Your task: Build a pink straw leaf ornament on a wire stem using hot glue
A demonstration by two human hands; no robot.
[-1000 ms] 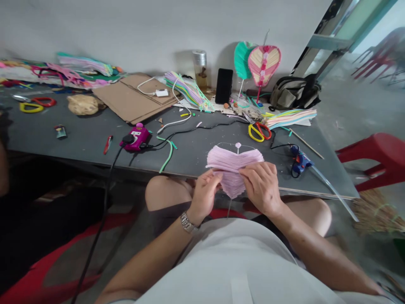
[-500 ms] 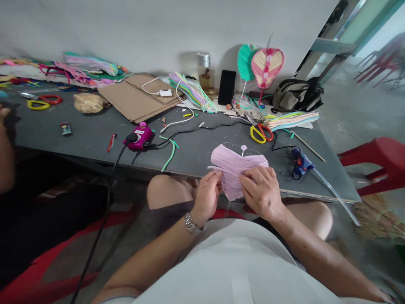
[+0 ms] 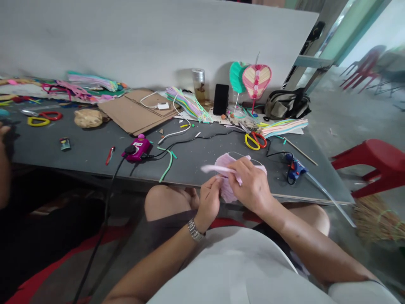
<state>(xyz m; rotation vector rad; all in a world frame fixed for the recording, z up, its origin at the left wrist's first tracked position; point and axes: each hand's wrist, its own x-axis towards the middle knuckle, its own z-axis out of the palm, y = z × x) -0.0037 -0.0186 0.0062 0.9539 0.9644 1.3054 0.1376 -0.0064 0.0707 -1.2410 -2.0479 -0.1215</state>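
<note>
A lilac heart-shaped fan [image 3: 228,192], made of fuzzy strips on a thin wire frame, is at the table's front edge, partly hidden by my hands. My left hand [image 3: 209,196] is closed, pinching the fan's left edge between thumb and fingers. Over the fan, my right hand [image 3: 253,183] is closed on a lilac pipe cleaner [image 3: 217,169]. That strip points left above my left hand, its free end smeared by motion. The lower right of the fan lies behind my right hand.
A blue glue gun [image 3: 295,169] with a long clear stick lies right; scissors [image 3: 255,140] are behind the fan. Left are a magenta power socket [image 3: 138,148] with cords and cardboard [image 3: 136,112]. Finished fans [image 3: 257,80], a phone [image 3: 221,99] and pipe-cleaner bundles [image 3: 188,103] stand behind. A co-worker's arm [image 3: 4,169] is far left.
My right hand has lifted a strip off the fan's surface and turned, now covering more of the fan. My left hand still grips the left edge. The camera view has tilted up slightly.
</note>
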